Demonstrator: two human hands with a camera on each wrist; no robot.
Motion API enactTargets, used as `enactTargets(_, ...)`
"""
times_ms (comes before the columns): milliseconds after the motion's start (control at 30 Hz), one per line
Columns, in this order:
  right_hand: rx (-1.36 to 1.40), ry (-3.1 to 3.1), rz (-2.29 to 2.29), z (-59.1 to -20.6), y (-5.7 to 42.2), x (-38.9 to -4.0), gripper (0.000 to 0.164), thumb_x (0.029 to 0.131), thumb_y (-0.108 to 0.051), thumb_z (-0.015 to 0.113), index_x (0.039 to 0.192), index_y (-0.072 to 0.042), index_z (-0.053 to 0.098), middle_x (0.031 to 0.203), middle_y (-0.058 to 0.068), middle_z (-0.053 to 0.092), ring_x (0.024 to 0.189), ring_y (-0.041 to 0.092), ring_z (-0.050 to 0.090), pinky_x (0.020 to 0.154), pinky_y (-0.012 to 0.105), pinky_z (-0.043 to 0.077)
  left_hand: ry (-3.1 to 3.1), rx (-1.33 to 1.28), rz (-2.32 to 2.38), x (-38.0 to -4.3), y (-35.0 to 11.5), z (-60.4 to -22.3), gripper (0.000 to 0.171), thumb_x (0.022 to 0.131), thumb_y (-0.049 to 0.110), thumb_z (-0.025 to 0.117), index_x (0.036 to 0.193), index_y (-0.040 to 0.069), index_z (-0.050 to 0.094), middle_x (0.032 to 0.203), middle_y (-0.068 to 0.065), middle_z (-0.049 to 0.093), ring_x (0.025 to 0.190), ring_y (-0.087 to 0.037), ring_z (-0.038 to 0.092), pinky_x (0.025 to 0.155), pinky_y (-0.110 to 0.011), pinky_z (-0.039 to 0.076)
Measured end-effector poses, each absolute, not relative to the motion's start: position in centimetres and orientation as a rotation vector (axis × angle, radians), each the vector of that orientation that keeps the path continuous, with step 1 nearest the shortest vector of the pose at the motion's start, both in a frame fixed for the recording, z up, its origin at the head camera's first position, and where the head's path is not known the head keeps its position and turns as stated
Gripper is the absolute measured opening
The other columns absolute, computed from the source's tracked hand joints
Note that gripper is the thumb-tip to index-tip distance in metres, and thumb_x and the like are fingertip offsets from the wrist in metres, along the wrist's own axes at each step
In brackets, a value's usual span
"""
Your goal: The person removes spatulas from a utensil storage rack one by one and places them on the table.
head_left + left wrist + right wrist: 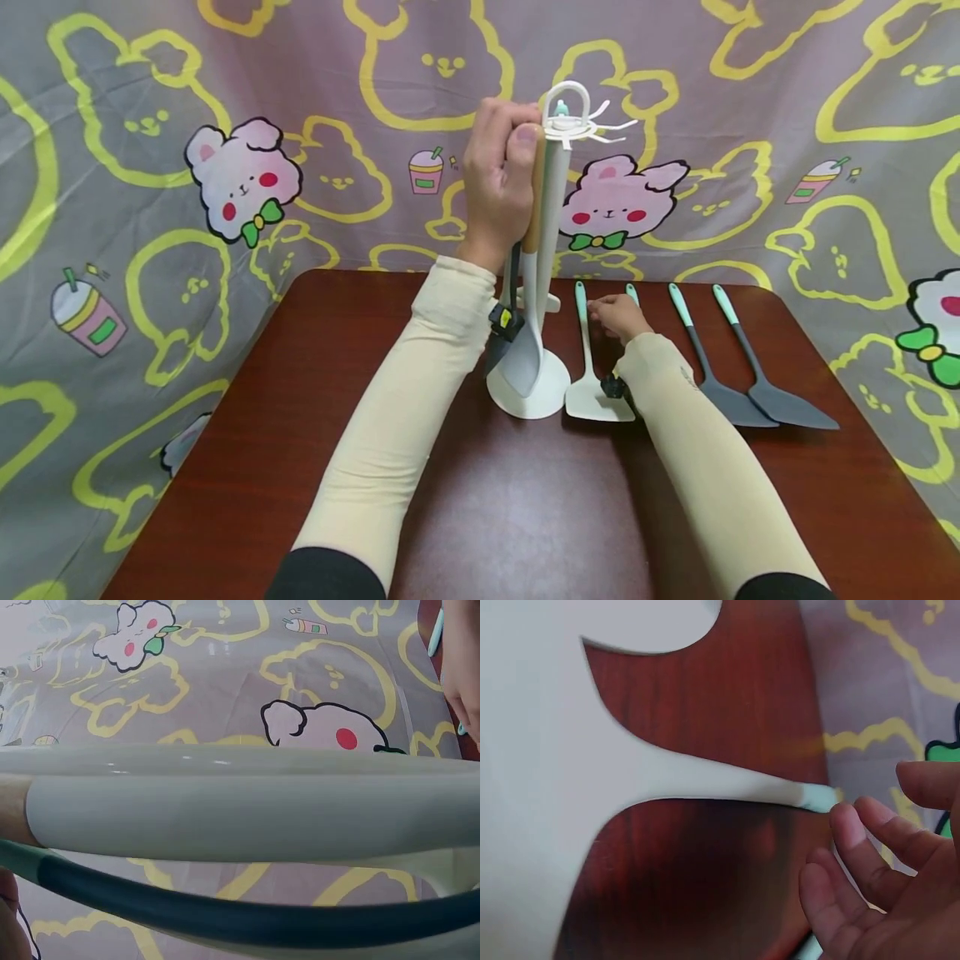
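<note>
A white utensil stand (553,208), with a ring of hooks on top and a round base, rises from the table. At its top my left hand (501,167) has its fingers curled, the thumb at the wooden handle of a pale spoon (528,354). Beside that spoon hangs a dark utensil (225,911) with a green handle, its lower end partly behind the spoon. My right hand (621,317) is low over the table, fingers loosely bent. Its fingertips (846,817) are right at the mint handle end of a white spatula (596,400) lying flat.
Two dark grey turners (726,400) (791,404) with mint handles lie at the right, blades overlapping. Another mint handle (632,292) shows behind my right hand. The brown table (360,333) backs onto a patterned cloth (337,83).
</note>
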State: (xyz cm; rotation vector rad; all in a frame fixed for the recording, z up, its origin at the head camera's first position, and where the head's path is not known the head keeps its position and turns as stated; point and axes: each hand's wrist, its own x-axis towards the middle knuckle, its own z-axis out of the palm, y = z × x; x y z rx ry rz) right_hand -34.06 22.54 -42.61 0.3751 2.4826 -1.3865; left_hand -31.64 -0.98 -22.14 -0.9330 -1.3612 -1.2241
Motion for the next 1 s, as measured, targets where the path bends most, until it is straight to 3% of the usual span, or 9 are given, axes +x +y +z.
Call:
enactTargets(233,0.339,2.532,-1.415,-41.6,22.6,-33.3,0.050,0.104,-0.032,0.045,0.143,-0.002,0.048,0.143,0.023,0.051,0.129,0.037,0.050,0.110,0.052,0.042,-1.412,-0.862,-1.321,-30.9,-0.8,-22.4,0.033,0.094,0.016,0.041,0.093,-0.006,0.066,0.108,-0.022,0.066,0.109,-0.029,0.061,0.099,-0.023,0.045)
enactTargets(367,0.333,2.543,-1.448,-40.7,22.3,-33.0,0.048,0.104,-0.033,0.045,0.142,-0.003,0.050,0.141,0.021,0.052,0.127,0.037,0.050,0.111,0.053,0.042,-1.452,-0.837,-1.317,-30.6,-0.9,-22.3,0.034,0.094,0.016,0.041,0.097,-0.006,0.067,0.117,-0.023,0.067,0.119,-0.031,0.059,0.111,-0.025,0.039)
enactTargets(467,0.297,2.567,-1.472,-39.6,21.9,-32.8,0.048,0.105,-0.033,0.045,0.142,-0.003,0.050,0.141,0.021,0.053,0.130,0.037,0.049,0.110,0.053,0.042,-1.476,-0.844,-1.292,-30.6,-1.1,-22.3,0.036,0.095,0.017,0.043,0.109,-0.006,0.067,0.125,-0.022,0.065,0.130,-0.030,0.054,0.120,-0.026,0.029)
enactTargets(633,0.167,2.629,-1.521,-36.9,21.1,-32.0,0.049,0.105,-0.035,0.044,0.141,-0.003,0.051,0.139,0.021,0.053,0.132,0.034,0.049,0.109,0.051,0.044,-1.549,-0.848,-1.327,-30.1,-1.3,-22.4,0.059,0.095,0.030,0.040,0.142,-0.006,0.045,0.149,-0.021,0.048,0.145,-0.021,0.039,0.123,-0.025,0.023)
enactTargets(733,0.099,2.702,-1.546,-34.9,20.7,-31.3,0.048,0.104,-0.036,0.046,0.139,-0.005,0.054,0.134,0.020,0.056,0.123,0.029,0.054,0.100,0.043,0.049,-1.559,-0.824,-1.366,-29.4,-1.7,-22.6,0.078,0.097,0.053,0.035,0.148,-0.005,0.034,0.154,-0.019,0.040,0.147,-0.017,0.036,0.123,-0.026,0.023)
enactTargets(767,0.085,2.729,-1.565,-34.3,20.6,-31.0,0.047,0.103,-0.036,0.047,0.137,-0.004,0.055,0.131,0.019,0.058,0.118,0.026,0.056,0.095,0.038,0.051,-1.550,-0.818,-1.378,-29.2,-1.8,-22.8,0.079,0.096,0.054,0.035,0.148,-0.006,0.034,0.154,-0.019,0.040,0.147,-0.017,0.036,0.123,-0.026,0.023)
enactTargets(833,0.067,2.772,-1.617,-32.9,20.5,-30.3,0.045,0.103,-0.035,0.049,0.134,-0.004,0.058,0.123,0.015,0.062,0.109,0.020,0.057,0.085,0.029,0.051,-1.533,-0.794,-1.391,-28.8,-2.2,-23.1,0.076,0.097,0.053,0.036,0.146,-0.006,0.036,0.153,-0.019,0.042,0.146,-0.018,0.038,0.122,-0.027,0.024)
enactTargets(1000,0.033,2.816,-1.864,-29.7,20.2,-28.4,0.041,0.101,-0.032,0.053,0.128,-0.002,0.062,0.102,-0.006,0.065,0.095,0.008,0.058,0.073,0.015,0.049,-1.513,-0.723,-1.418,-27.1,-3.6,-24.5,0.052,0.094,0.021,0.046,0.140,-0.003,0.046,0.148,-0.017,0.049,0.139,-0.018,0.045,0.113,-0.028,0.036)
